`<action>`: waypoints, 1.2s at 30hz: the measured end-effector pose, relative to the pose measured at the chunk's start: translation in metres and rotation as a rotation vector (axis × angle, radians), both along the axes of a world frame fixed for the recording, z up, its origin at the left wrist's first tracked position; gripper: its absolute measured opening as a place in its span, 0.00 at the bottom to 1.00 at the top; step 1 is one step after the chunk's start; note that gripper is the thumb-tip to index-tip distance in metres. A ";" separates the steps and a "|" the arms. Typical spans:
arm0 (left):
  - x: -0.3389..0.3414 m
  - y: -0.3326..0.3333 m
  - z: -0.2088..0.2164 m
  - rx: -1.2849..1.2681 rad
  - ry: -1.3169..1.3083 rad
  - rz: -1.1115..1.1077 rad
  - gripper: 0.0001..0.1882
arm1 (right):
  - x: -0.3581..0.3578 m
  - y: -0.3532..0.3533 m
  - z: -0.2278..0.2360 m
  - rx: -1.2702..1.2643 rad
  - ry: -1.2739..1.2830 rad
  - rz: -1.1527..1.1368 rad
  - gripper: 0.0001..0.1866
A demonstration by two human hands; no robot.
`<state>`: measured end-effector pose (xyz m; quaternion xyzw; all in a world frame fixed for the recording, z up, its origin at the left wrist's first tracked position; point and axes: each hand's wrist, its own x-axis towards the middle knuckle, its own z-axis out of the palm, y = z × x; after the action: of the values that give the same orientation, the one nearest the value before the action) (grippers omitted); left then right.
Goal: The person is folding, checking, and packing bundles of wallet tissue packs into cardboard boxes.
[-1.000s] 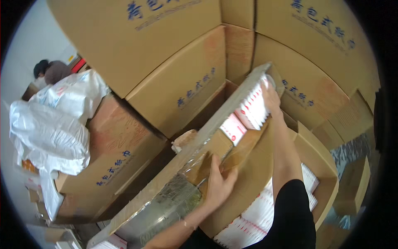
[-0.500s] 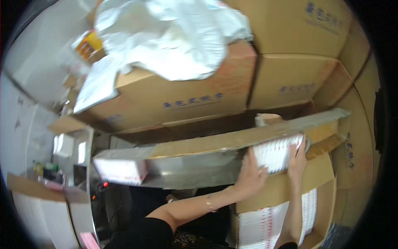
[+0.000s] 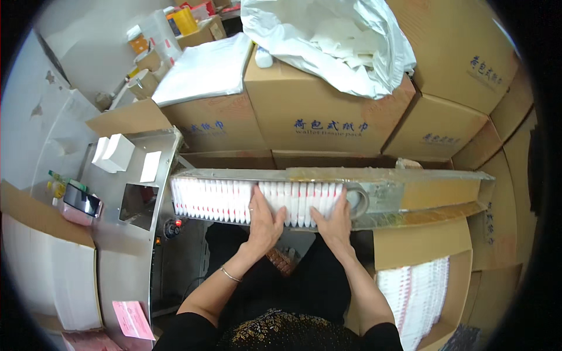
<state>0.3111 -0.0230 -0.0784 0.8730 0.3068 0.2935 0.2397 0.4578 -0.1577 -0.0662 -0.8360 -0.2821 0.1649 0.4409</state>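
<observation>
A long narrow trough (image 3: 383,196) lies crosswise before me, with small white tissue packs with red marks standing on edge in its left half. Between my left hand (image 3: 264,225) and my right hand (image 3: 333,225), a row of tissue packs (image 3: 300,202) is squeezed together from both ends. My fingers reach over the back of these packs and my thumbs press their front. Left of my left hand, another row of packs (image 3: 211,199) fills the trough's end, up against the held ones. A roll of tape (image 3: 358,202) stands just right of my right hand.
An open carton (image 3: 421,243) of tissue packs stands at lower right. Closed cartons (image 3: 328,111) line the back, with a white plastic bag (image 3: 374,76) on top. A metal worktable (image 3: 126,251) at left carries white stacks (image 3: 117,153), a phone (image 3: 83,200) and a pink card (image 3: 133,319).
Both hands have moved left along the trough with a row of packs, from above the carton to beside the row at the left end. The view has shifted too.
</observation>
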 end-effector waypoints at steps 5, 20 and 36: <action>-0.015 0.002 0.000 -0.072 -0.072 -0.106 0.46 | -0.012 0.019 -0.013 0.078 -0.118 -0.094 0.61; -0.015 -0.018 -0.008 0.016 -0.056 -0.089 0.48 | -0.035 0.036 -0.023 -0.118 -0.449 -0.237 0.59; -0.032 -0.019 -0.007 0.172 0.094 0.119 0.31 | -0.034 0.034 -0.027 -0.117 -0.485 -0.251 0.54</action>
<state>0.2794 -0.0422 -0.0854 0.8835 0.3429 0.2911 0.1312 0.4237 -0.1236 -0.0931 -0.9035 -0.2637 -0.0797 0.3283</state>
